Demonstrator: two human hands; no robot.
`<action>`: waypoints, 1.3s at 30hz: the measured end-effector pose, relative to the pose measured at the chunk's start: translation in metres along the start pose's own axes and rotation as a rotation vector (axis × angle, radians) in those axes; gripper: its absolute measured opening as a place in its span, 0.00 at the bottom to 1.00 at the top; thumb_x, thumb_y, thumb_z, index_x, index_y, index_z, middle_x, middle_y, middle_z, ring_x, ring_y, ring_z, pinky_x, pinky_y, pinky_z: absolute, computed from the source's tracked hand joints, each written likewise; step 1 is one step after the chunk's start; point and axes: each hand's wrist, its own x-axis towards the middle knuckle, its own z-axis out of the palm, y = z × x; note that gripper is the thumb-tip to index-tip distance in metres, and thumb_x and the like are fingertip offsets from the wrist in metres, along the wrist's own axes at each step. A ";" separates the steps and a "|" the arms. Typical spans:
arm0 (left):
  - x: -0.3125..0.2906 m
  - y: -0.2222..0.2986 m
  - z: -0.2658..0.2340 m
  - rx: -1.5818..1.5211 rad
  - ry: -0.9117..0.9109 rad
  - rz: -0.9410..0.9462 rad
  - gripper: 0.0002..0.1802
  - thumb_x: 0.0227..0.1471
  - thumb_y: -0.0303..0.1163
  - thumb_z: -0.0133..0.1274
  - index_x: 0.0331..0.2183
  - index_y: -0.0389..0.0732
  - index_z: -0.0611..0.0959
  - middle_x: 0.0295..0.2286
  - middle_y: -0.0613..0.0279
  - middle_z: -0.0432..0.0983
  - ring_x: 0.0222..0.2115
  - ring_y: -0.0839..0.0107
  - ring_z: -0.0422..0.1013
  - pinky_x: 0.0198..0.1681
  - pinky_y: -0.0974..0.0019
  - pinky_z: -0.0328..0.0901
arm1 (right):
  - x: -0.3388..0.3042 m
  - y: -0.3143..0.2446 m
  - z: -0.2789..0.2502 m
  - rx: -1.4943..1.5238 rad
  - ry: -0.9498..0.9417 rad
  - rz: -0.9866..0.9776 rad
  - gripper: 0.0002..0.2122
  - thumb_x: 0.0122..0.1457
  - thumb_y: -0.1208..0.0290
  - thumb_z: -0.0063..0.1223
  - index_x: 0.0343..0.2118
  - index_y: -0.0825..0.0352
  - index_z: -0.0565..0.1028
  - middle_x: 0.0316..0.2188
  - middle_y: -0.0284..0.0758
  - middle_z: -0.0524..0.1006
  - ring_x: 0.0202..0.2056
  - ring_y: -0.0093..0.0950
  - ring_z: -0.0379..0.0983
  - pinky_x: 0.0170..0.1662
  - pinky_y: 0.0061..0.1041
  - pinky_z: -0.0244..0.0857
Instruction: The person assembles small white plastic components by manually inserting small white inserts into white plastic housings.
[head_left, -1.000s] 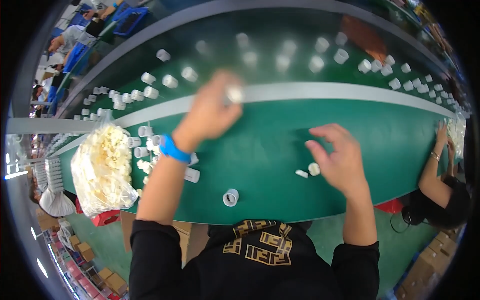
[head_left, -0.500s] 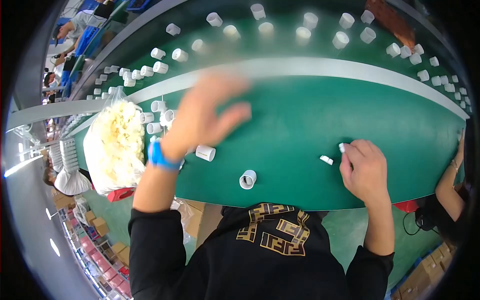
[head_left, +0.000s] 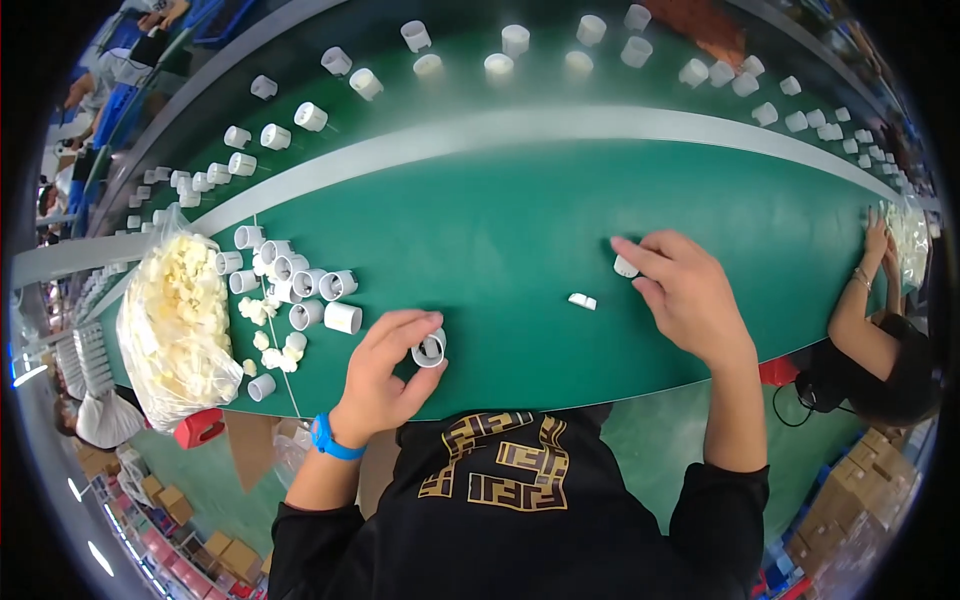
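Note:
My left hand (head_left: 385,372) curls its thumb and fingers around a small white plastic cylinder (head_left: 429,350). The cylinder's open end faces up, and dark parts show inside it. My right hand (head_left: 692,297) is farther right over the green table (head_left: 520,235), pinching a small white plastic piece (head_left: 626,267) at its fingertips. Just left of that hand a second small white piece (head_left: 582,300) lies on the table. Several more white cylinders (head_left: 343,317), some with dark parts inside, are grouped to the left of my left hand.
A clear bag of cream-coloured pieces (head_left: 180,325) sits at the left, with loose cream pieces (head_left: 268,350) beside it. Past a pale rail (head_left: 560,125), white cylinders (head_left: 498,63) stand on a green belt. Another person's arms (head_left: 860,290) rest at the table's right end.
My left hand has come down from above the table and closed around the white cylinder. My right hand has moved farther from me with its piece. The view has swung to the right.

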 end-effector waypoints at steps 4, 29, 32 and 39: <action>0.012 0.006 0.009 -0.244 0.082 -0.075 0.27 0.44 0.18 0.65 0.49 0.35 0.79 0.48 0.48 0.77 0.50 0.57 0.75 0.54 0.58 0.69 | 0.010 0.003 -0.007 0.010 -0.189 0.010 0.17 0.51 0.83 0.63 0.45 0.67 0.79 0.40 0.37 0.79 0.38 0.37 0.77 0.41 0.33 0.71; 0.050 0.016 0.029 -0.164 0.211 0.180 0.25 0.43 0.25 0.70 0.46 0.38 0.83 0.44 0.53 0.81 0.44 0.58 0.78 0.47 0.60 0.73 | 0.023 -0.112 0.026 0.406 0.203 -0.284 0.16 0.46 0.75 0.73 0.40 0.67 0.81 0.34 0.37 0.81 0.33 0.36 0.80 0.34 0.30 0.73; 0.052 0.021 0.030 -0.177 0.196 0.161 0.25 0.41 0.20 0.67 0.45 0.38 0.84 0.44 0.54 0.80 0.44 0.57 0.77 0.46 0.59 0.74 | 0.023 -0.110 0.031 0.499 0.182 -0.208 0.13 0.49 0.79 0.69 0.38 0.68 0.81 0.33 0.39 0.81 0.33 0.36 0.81 0.36 0.29 0.74; 0.053 0.017 0.031 -0.185 0.226 0.197 0.24 0.41 0.20 0.68 0.45 0.37 0.84 0.42 0.53 0.81 0.42 0.58 0.79 0.45 0.60 0.74 | 0.026 -0.109 0.033 0.763 0.076 0.000 0.06 0.55 0.81 0.65 0.34 0.70 0.80 0.32 0.37 0.81 0.33 0.26 0.80 0.37 0.24 0.74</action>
